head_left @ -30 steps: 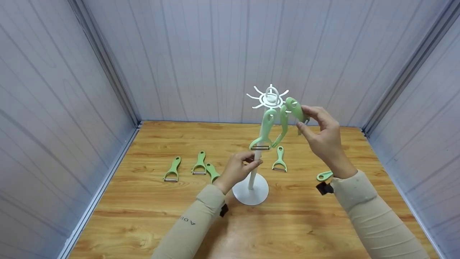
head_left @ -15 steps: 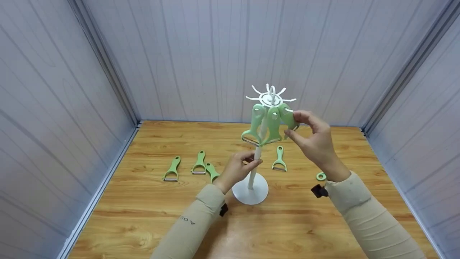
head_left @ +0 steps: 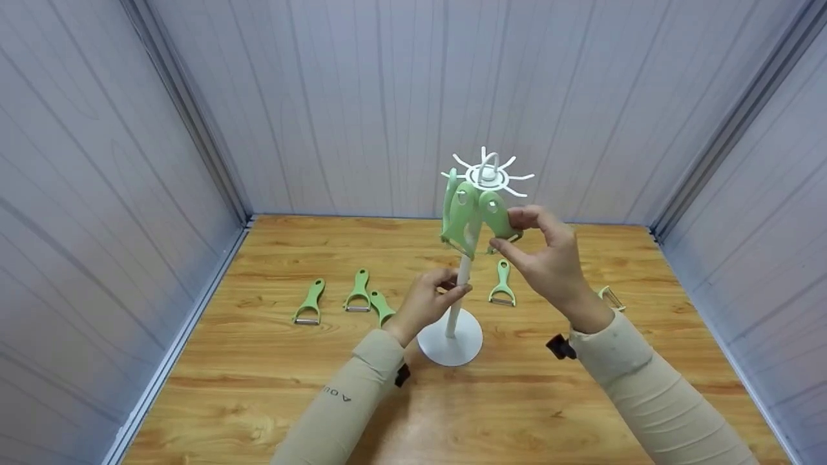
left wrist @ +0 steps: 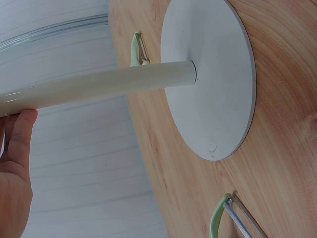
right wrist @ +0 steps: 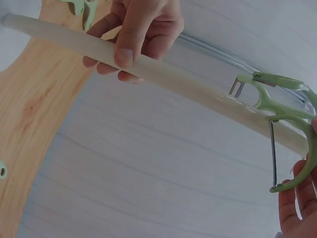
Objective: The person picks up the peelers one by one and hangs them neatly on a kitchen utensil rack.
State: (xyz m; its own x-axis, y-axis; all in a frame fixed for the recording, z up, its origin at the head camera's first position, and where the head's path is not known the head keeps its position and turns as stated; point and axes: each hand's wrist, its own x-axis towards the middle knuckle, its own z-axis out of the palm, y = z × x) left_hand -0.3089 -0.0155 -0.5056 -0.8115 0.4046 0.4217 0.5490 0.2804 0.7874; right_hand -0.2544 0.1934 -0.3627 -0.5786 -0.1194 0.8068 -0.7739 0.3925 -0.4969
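A white stand [head_left: 453,336] with a round base and a crown of hooks on top stands upright on the table. My left hand [head_left: 423,307] grips its pole [right wrist: 163,77] about halfway up, thumb on one side and fingers on the other. Two green peelers [head_left: 460,210] hang side by side at the crown's front left. My right hand [head_left: 549,255] pinches a third green peeler [head_left: 496,213] between thumb and fingers, its handle hole at a front hook. In the right wrist view this peeler's blade [right wrist: 273,153] points down the pole.
Green peelers lie on the wooden table [head_left: 291,400]: one at the left [head_left: 310,303], two close together beside the left forearm, another peeler [head_left: 502,284] behind the base, and one partly hidden behind the right wrist [head_left: 610,298]. Panelled walls [head_left: 387,97] enclose the table.
The crown has turned, carrying the hanging peelers leftward across the front. My right hand has moved left and slightly down with its peeler. My left hand stays on the pole.
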